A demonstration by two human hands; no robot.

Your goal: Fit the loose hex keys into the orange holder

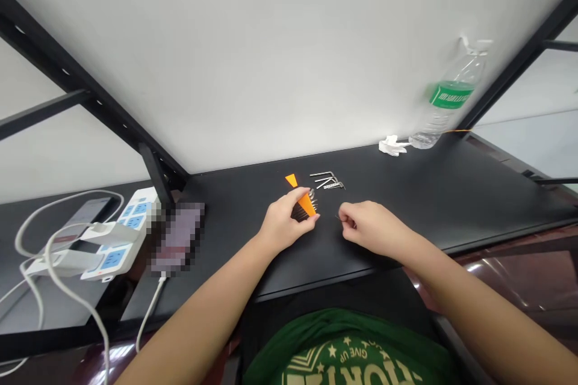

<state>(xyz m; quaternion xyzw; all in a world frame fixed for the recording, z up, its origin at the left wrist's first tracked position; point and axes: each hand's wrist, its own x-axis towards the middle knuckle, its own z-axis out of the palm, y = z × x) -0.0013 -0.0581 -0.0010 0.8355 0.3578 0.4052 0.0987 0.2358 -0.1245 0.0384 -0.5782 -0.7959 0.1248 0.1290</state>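
Observation:
My left hand (pixel 286 219) is closed on an orange hex key holder (pixel 307 204), with fingertips at its two ends. Several metal keys stick out along the holder's side. Just beyond my fingers shows a smaller orange piece (pixel 291 180); whether it joins the holder I cannot tell. To the right, my right hand (pixel 363 222) is closed in a pinch over the desk. A thin metal tip pokes out at its fingertips, likely a small hex key, mostly hidden. Several loose L-shaped hex keys (pixel 329 180) lie on the desk beyond both hands.
The black desk (pixel 235 192) meets a pale wall. A plastic bottle (pixel 445 102) and crumpled tissue (pixel 394 145) are at the back right. On the left are a phone (pixel 178 237) on a cable, a white power strip (pixel 129 228) with plugs, and a black metal frame (pixel 97 96).

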